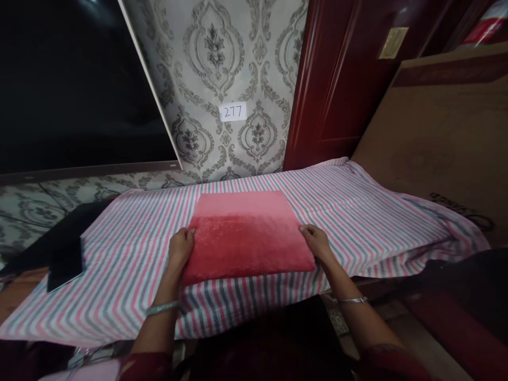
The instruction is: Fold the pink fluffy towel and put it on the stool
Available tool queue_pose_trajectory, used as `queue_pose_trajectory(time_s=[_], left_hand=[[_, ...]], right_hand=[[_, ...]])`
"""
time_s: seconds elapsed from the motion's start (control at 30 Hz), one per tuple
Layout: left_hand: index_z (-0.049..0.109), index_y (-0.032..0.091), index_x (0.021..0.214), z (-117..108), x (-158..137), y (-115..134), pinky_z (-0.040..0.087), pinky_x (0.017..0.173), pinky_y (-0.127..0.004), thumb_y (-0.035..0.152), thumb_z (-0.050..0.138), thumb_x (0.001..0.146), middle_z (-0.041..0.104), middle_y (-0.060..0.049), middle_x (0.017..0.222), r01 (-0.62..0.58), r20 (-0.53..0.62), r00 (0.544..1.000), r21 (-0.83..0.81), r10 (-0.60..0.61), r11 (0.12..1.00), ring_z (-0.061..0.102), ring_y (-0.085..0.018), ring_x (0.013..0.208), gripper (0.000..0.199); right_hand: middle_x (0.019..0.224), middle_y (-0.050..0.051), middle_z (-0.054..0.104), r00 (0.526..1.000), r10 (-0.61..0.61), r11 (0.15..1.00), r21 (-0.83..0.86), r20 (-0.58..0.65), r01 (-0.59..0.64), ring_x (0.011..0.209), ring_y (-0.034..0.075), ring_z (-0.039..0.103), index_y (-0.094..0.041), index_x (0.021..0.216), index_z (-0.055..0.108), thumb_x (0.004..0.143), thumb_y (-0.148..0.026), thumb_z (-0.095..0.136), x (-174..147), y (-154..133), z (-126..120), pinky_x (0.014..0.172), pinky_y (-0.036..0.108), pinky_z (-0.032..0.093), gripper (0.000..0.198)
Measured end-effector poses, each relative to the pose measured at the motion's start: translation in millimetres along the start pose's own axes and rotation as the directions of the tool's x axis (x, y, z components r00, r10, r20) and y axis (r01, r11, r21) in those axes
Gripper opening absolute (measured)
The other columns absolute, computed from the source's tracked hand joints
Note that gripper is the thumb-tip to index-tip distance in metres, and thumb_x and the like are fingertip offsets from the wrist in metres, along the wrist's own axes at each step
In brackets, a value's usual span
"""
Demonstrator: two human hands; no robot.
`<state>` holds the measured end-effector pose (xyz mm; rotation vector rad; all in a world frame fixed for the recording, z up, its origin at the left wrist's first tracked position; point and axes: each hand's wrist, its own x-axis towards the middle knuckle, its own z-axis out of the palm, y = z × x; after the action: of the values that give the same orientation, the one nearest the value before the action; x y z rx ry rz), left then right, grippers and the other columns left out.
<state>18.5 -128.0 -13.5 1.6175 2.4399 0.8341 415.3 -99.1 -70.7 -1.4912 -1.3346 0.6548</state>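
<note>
A plush red cloth piece, flat and roughly rectangular, lies on a striped sheet in pink, grey and white. Its far strip looks paler pink than the rest. My left hand pinches the left edge between thumb and fingers. On the opposite edge, my right hand has a similar pinch grip. Whether the piece is a folded cloth or a cushion cover I cannot tell. Parts of the fingers are hidden beneath its edges.
A large dark screen stands at the back left. On the wall is a paper label reading 277. A big cardboard box leans at the right, beside a dark red door. A dark flat object lies at the left edge.
</note>
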Motion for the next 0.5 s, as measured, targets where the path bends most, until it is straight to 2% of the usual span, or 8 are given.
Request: queue_pose_trajectory(time_s=[0.1, 0.2, 0.27, 0.33, 0.4, 0.5], left_hand=[[0.048, 0.024, 0.059, 1.5, -6.4, -13.6, 0.039, 0.060, -0.030, 0.046, 0.045, 0.082, 0.055, -0.003, 0.058, 0.035, 0.047, 0.999, -0.233, -0.025, 0.972, 0.056, -0.021, 0.064, 0.032], [0.055, 0.021, 0.065, -7.4, -19.0, -25.0, 0.042, 0.058, -0.029, 0.059, 0.049, 0.081, 0.056, 0.000, 0.059, 0.082, 0.141, 0.990, -0.472, -0.017, 0.878, 0.054, -0.019, 0.062, 0.042], [0.059, 0.020, 0.070, -17.5, -32.3, -31.3, 0.046, 0.061, -0.029, 0.067, 0.055, 0.077, 0.061, -0.001, 0.064, 0.116, 0.219, 0.976, -0.570, 0.014, 0.813, 0.056, -0.020, 0.066, 0.048], [0.063, 0.019, 0.076, -28.3, -47.5, -37.9, 0.051, 0.069, -0.032, 0.069, 0.063, 0.073, 0.066, -0.003, 0.073, 0.149, 0.319, 0.945, -0.617, 0.072, 0.773, 0.061, -0.023, 0.074, 0.051], [0.067, 0.019, 0.084, -37.1, -60.9, -45.8, 0.053, 0.078, -0.035, 0.066, 0.069, 0.071, 0.069, -0.005, 0.084, 0.133, 0.391, 0.908, -0.611, 0.152, 0.780, 0.064, -0.026, 0.086, 0.050], [0.071, 0.021, 0.092, -41.3, -72.1, -60.3, 0.052, 0.091, -0.037, 0.058, 0.070, 0.074, 0.069, -0.006, 0.101, -0.038, 0.389, 0.872, -0.554, 0.299, 0.832, 0.064, -0.027, 0.102, 0.040]], right_hand=[[0.065, 0.002, 0.059, 0.997, 0.003, 0.999, 0.038, 0.071, -0.005, 0.065, 0.019, 0.050, -0.020, 0.067, 0.058, 0.070, -0.069, 0.053, -5.8, 2.6, -4.3, 0.064, 0.031, 0.039, 0.049], [0.069, 0.002, 0.059, 0.997, -0.009, 0.998, 0.067, 0.082, 0.003, 0.070, 0.019, 0.052, -0.020, 0.072, 0.059, 0.076, -0.067, 0.052, -20.7, 2.1, -13.4, 0.066, 0.030, 0.041, 0.048], [0.069, 0.002, 0.058, 0.998, -0.014, 0.997, 0.078, 0.068, 0.009, 0.071, 0.019, 0.052, -0.020, 0.072, 0.059, 0.079, -0.066, 0.052, -35.8, 3.6, -21.0, 0.067, 0.029, 0.042, 0.047], [0.068, 0.001, 0.056, 0.996, -0.026, 0.995, 0.095, 0.091, 0.017, 0.070, 0.019, 0.052, -0.020, 0.070, 0.058, 0.081, -0.065, 0.054, -52.2, 6.4, -28.4, 0.068, 0.029, 0.043, 0.046], [0.071, 0.002, 0.057, 0.984, -0.051, 0.993, 0.112, 0.168, 0.032, 0.071, 0.019, 0.054, -0.020, 0.071, 0.060, 0.081, -0.063, 0.057, -66.4, 8.3, -34.8, 0.069, 0.029, 0.046, 0.044], [0.085, 0.005, 0.064, 0.934, -0.115, 0.986, 0.153, 0.339, 0.065, 0.083, 0.022, 0.061, -0.020, 0.081, 0.066, 0.079, -0.058, 0.066, -78.1, 6.8, -40.6, 0.079, 0.031, 0.050, 0.038]])
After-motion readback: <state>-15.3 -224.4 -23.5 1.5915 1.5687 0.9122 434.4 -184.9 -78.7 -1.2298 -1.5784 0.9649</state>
